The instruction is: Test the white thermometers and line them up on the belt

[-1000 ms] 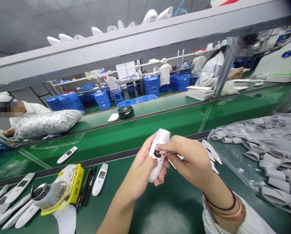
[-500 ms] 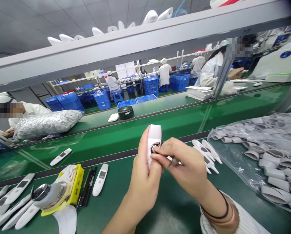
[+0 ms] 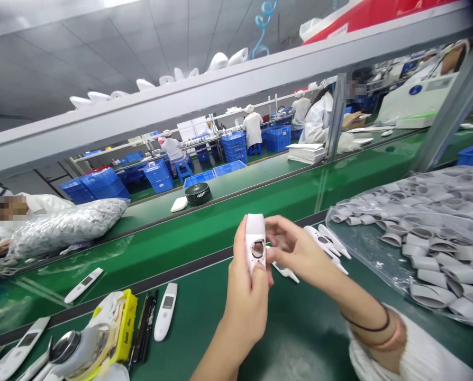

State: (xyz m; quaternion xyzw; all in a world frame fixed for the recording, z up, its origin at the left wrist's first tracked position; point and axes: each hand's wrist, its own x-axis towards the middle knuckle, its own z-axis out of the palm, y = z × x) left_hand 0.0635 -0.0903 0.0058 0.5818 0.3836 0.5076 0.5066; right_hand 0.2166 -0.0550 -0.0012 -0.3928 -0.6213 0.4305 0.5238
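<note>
Right grip (image 3: pixel 300 254) moved off round opening (image 3: pixel 257 250), hold unclear; left grip (image 3: pixel 246 299) holding one white device (image 3: pixel 255 226).

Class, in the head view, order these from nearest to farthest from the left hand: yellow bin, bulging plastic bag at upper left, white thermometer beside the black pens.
1. White thermometer, left of the left hand.
2. Yellow bin, farther left, past the black pens.
3. Bulging plastic bag, upper left.
</note>
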